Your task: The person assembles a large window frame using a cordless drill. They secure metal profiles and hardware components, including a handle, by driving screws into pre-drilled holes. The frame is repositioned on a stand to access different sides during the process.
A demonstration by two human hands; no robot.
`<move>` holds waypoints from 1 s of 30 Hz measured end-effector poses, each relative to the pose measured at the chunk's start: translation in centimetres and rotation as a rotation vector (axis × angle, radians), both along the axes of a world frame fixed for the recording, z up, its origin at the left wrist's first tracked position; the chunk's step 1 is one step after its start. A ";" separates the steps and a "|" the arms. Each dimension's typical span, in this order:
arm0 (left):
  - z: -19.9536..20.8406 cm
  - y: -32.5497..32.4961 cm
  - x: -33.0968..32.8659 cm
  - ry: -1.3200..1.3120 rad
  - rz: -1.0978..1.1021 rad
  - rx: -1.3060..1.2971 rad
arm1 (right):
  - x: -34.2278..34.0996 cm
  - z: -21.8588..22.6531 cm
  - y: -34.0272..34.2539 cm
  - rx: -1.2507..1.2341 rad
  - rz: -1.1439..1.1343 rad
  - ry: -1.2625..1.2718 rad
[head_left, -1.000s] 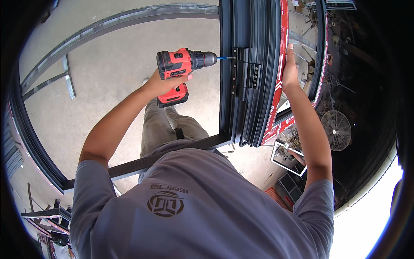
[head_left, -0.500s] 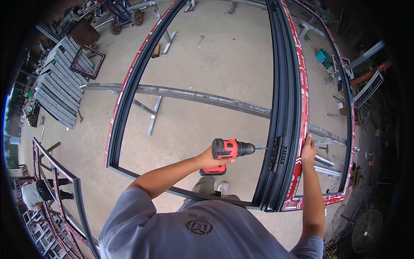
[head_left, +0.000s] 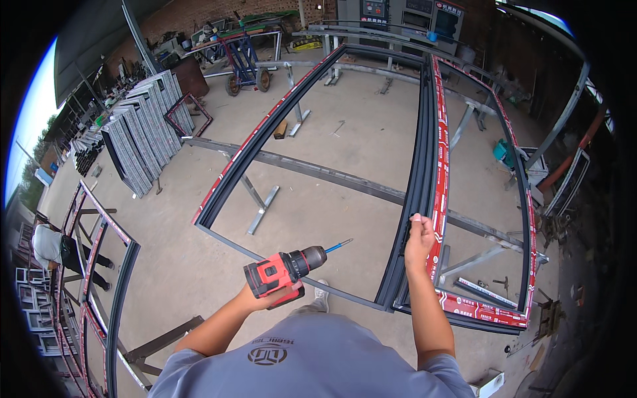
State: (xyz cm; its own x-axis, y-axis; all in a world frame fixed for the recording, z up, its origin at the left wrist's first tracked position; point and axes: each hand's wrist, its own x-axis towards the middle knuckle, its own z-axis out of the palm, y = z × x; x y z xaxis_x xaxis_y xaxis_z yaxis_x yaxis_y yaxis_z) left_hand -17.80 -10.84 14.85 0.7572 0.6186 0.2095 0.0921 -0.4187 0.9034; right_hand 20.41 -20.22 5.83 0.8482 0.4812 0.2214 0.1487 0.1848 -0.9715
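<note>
Near the wearer, left of centre, the left hand [head_left: 261, 302] is wrapped around the grip of a red and black drill [head_left: 273, 273]. Its blue bit [head_left: 339, 245] points right and slightly far, over the open space inside the large frame [head_left: 418, 149] and apart from the bars. The right hand [head_left: 418, 245] is over the frame's dark middle bar, at its near part, just left of the red film [head_left: 442, 166]. Its fingers are bent and narrow, thumb close to fingertips; I cannot tell whether something small is pinched there or whether the hand touches the bar.

The frame lies across steel beams [head_left: 318, 174] above the floor [head_left: 345, 212]. Far left are stacked panels [head_left: 142, 126] and a wheeled blue cart [head_left: 244, 63]. At the near left, another person [head_left: 50, 244] bends beside a second frame [head_left: 123, 278].
</note>
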 end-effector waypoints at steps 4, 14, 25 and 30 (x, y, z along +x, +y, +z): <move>0.4 -4.8 -3.4 -0.143 0.282 -0.279 | -14.9 2.2 -0.2 -0.198 0.498 -0.036; -2.6 -7.5 -10.8 -0.279 0.311 -0.492 | -29.4 4.6 0.5 -0.019 0.962 -0.552; -7.3 -5.0 -27.5 -0.773 0.544 -0.803 | -51.0 4.2 8.3 -0.040 1.104 -0.731; -7.5 -2.8 -35.2 -0.943 0.653 -0.828 | -60.6 3.1 12.4 -0.080 1.199 -0.689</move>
